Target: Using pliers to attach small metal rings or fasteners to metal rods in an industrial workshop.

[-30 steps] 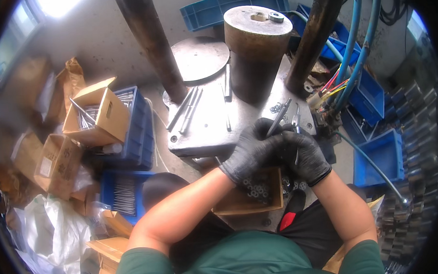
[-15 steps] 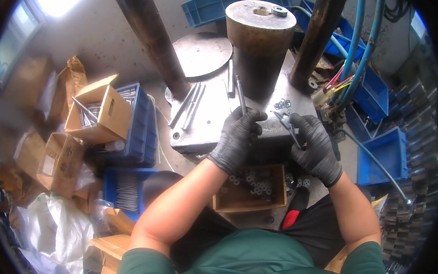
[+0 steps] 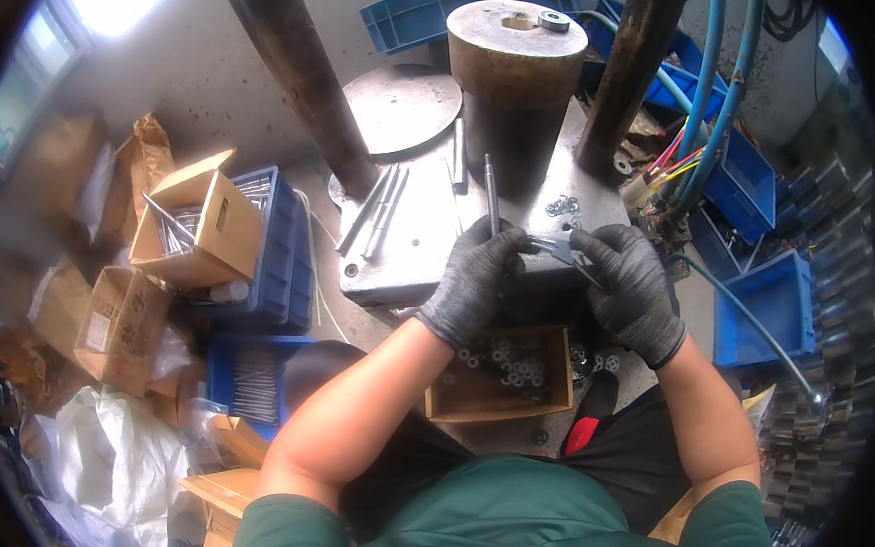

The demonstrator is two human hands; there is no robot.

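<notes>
A pale metal table [image 3: 436, 248] stands before the person, with two dark, thick posts [image 3: 301, 86] rising over it, one at each side. Between them sits a heavy metal cylinder [image 3: 511, 78], and left of that, toward the back, a flat round disc [image 3: 402, 105]. Below the table's near edge, between the person's legs, a cardboard box [image 3: 499, 410] holds a scatter of rings [image 3: 513, 367]. Both black-gloved hands are up at that edge, near each other. The left hand [image 3: 473, 276] is closed firmly round the lower part of a slim metal rod [image 3: 491, 185], which points away nearly upright in view. The right hand [image 3: 630, 282] has its fingers partly curled about the handles of a pair of pliers [image 3: 556, 250]; their nose points at the left hand's fingertips, though whether it touches the rod cannot be told. Small dark clips [image 3: 562, 206] lie in a loose cluster on the table beyond the pliers.
</notes>
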